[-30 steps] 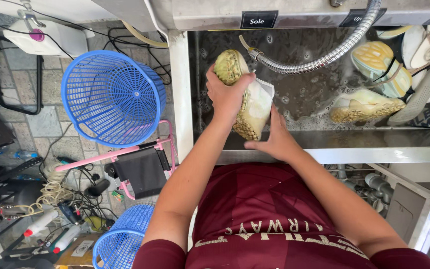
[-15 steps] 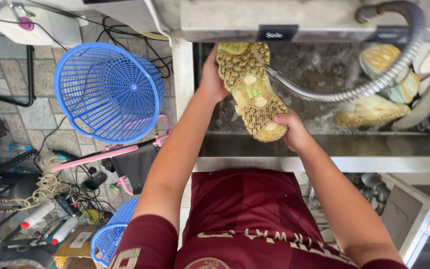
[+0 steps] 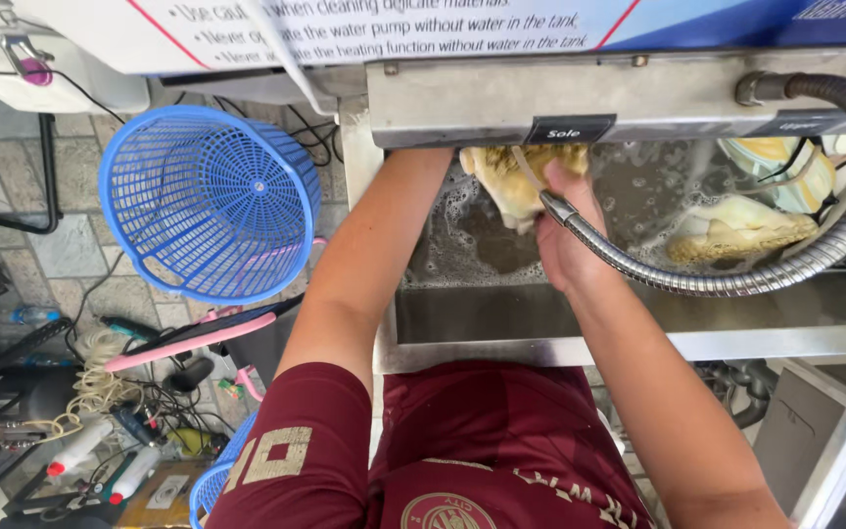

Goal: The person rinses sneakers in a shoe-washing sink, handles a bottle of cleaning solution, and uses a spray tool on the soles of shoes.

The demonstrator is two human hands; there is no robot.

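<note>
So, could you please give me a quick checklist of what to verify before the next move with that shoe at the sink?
1. Right hand gripping the yellow shoe: ok.
2. Left hand on the shoe: cannot tell, hidden under the machine edge.
3. Metal hose nozzle at the shoe: ok.
4. Water running: cannot tell.
5. Sink holds soapy water: ok.
6. Blue basket standing beside the sink: ok.

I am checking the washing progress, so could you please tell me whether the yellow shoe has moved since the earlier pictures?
Yes. The yellow shoe has gone up and away from the steel sink's near rim, and now sits partly under the labelled steel panel at the back.
</note>
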